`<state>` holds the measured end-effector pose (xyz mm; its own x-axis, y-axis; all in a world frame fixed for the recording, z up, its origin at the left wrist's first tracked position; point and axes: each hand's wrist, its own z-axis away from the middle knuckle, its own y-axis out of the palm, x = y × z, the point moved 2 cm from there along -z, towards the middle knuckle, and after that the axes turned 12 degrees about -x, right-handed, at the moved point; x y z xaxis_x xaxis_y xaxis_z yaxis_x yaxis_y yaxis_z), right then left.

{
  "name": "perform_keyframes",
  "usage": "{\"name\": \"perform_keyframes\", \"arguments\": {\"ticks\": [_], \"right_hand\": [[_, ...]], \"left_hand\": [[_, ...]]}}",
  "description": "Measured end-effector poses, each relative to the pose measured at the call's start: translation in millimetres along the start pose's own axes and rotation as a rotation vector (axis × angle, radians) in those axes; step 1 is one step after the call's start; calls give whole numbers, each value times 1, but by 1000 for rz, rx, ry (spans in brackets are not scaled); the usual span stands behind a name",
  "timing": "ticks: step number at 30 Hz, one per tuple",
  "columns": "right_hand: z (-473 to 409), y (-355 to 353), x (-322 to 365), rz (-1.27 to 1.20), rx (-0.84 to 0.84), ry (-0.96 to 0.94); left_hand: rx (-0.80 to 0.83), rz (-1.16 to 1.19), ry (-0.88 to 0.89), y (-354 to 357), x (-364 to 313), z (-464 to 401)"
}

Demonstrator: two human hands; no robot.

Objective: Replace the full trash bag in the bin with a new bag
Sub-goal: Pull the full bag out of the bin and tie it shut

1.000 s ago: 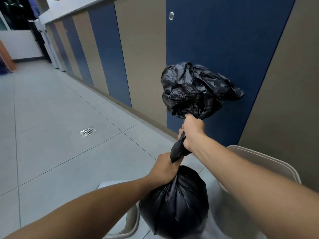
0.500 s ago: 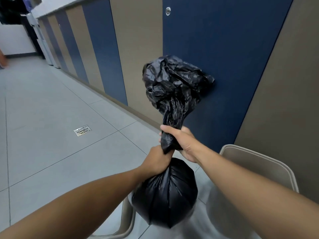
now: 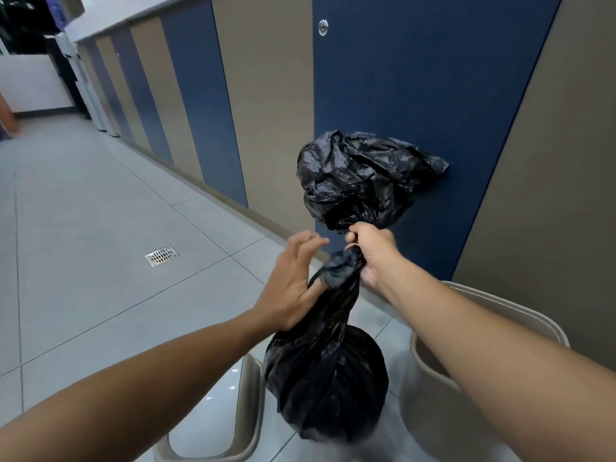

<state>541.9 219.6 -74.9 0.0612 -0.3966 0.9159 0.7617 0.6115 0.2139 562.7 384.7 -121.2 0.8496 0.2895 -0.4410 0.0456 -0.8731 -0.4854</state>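
Note:
A full black trash bag (image 3: 328, 388) hangs in the air above the floor, its neck twisted into a rope. My right hand (image 3: 373, 255) is shut on that neck, and the loose crumpled top of the bag (image 3: 360, 178) billows above my fist. My left hand (image 3: 293, 285) is open with fingers spread, its palm resting against the twisted neck just left of my right hand. The beige bin (image 3: 480, 328) stands at lower right, partly hidden by my right forearm. What lies inside the bin is out of sight.
A beige bin lid (image 3: 246, 411) lies on the tiled floor at bottom centre, under the bag. A wall of blue and tan panels (image 3: 416, 78) runs close on the right. A metal floor drain (image 3: 161, 255) sits to the left on the grey tiles.
My left hand let go of the bag's neck and opened. The bag now hangs from my right hand alone, with its neck stretched longer and the bulge lower.

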Motion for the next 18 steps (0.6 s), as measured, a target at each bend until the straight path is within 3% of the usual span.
{"name": "perform_keyframes", "arguments": {"ticks": [3,6,9,13,18], "right_hand": [[7,2,6,7,19,18],[9,2,10,9,21,18],[8,1,8,9,7,32],[11,1,7,148,38,53],[13,1,11,337,182,198]], "left_hand": [[-189,-27,163,-12,1,-29],[-203,-139,349,-17,3,-38],[-144,-285,628,-12,2,-33],[105,-407,984,6,-6,-13],[132,-569,1073,3,-4,-20]]}}
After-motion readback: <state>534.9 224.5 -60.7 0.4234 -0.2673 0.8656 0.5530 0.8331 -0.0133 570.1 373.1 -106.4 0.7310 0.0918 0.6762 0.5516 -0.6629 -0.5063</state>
